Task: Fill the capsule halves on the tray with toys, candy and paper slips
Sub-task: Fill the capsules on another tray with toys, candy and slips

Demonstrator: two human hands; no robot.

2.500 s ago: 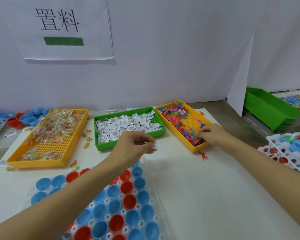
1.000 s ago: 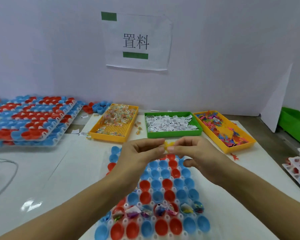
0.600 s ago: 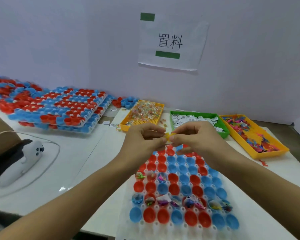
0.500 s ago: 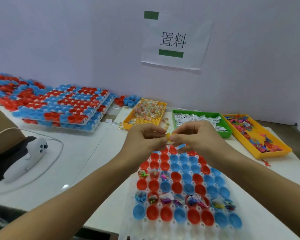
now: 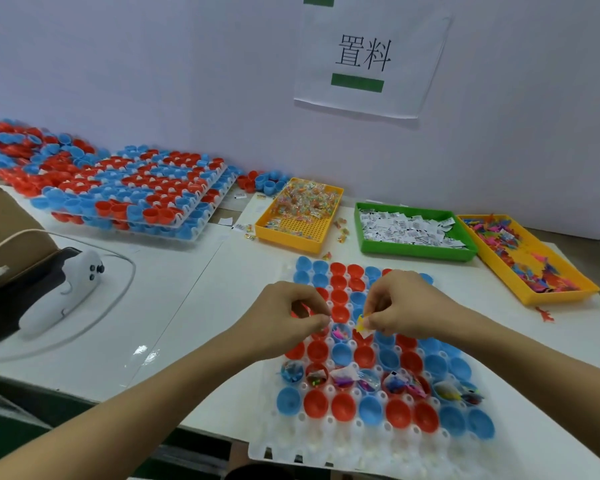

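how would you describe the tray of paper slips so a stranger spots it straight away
Look along the back of the white table, below the wall sign. Three supply trays sit in a row; the green tray is the middle one, the only green one, between two yellow trays, heaped with white paper slips.

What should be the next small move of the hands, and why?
Probably lower the yellow piece pinched by the right hand into the red capsule half below it: that half looks empty, while the blue half beside it already holds toys.

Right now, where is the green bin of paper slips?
Head view: the green bin sits right of centre at the back, between two yellow bins.
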